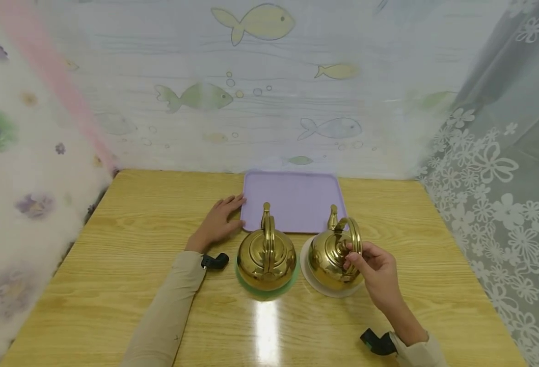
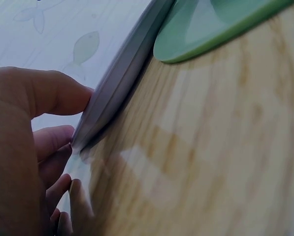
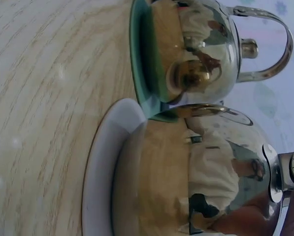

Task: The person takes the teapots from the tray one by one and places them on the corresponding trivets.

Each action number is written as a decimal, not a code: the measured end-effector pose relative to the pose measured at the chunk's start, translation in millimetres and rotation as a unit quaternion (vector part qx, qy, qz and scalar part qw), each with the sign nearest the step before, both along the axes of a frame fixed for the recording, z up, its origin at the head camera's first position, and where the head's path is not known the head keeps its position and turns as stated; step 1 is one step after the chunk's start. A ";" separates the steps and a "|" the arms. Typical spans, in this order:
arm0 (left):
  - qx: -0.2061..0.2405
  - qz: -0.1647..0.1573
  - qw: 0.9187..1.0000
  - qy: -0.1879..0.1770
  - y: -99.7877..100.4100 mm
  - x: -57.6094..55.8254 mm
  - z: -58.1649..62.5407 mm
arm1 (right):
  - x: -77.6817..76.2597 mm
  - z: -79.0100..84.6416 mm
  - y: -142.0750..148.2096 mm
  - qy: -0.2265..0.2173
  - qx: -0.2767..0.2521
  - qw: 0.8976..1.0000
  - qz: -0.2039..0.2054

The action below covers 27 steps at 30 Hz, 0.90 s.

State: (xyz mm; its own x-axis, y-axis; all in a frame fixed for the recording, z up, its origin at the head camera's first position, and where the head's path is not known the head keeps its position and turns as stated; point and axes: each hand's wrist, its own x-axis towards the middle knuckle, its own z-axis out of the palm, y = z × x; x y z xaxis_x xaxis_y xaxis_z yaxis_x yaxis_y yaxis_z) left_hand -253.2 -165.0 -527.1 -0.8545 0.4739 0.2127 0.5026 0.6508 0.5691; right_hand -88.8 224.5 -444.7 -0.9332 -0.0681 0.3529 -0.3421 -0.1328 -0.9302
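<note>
Two shiny gold kettles stand side by side. The left kettle (image 1: 262, 260) rests on a green plate (image 1: 269, 292), its arched handle upright. On a white plate (image 1: 329, 290) sits the right kettle (image 1: 329, 257), whose handle (image 1: 355, 232) my right hand (image 1: 381, 272) grips between thumb and fingers. Behind them lies a purple rectangular tray (image 1: 292, 199). My left hand (image 1: 219, 219) touches the tray's left edge, fingers mostly extended; in the left wrist view the thumb (image 2: 58, 93) meets the tray rim (image 2: 107, 93). The right wrist view shows both kettles sideways, with the hand mostly hidden.
The wooden table (image 1: 159, 214) meets a fish-patterned curtain (image 1: 260, 102) at the back. A flowered sheer curtain (image 1: 494, 204) hangs along the right, and a flower-print cloth (image 1: 31, 204) along the left.
</note>
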 end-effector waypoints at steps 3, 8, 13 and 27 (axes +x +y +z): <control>-0.001 0.006 1.000 0.001 -0.4 -0.8 -1.5 | -0.6 0.1 1.4 -0.012 0.016 1.000 0.007; 0.010 0.011 1.000 0.005 2.4 -6.0 -4.7 | -1.3 0.9 7.3 0.019 0.054 0.998 0.014; 0.025 0.017 0.999 0.014 4.5 -8.4 -6.9 | 5.2 3.0 13.7 0.044 0.131 0.990 -0.006; -0.096 0.132 0.986 0.021 -25.3 26.1 12.5 | 22.5 -2.5 66.2 0.054 0.427 0.896 -0.109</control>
State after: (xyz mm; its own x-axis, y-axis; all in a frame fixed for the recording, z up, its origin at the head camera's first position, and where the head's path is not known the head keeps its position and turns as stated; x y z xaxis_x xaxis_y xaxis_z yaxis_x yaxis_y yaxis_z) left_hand -227.1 -190.3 -514.6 -0.9457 0.2713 0.1793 0.3223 0.8554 0.4054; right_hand -66.3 290.7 -447.2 -0.9209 -0.1765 0.3474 -0.3672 0.6918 -0.6217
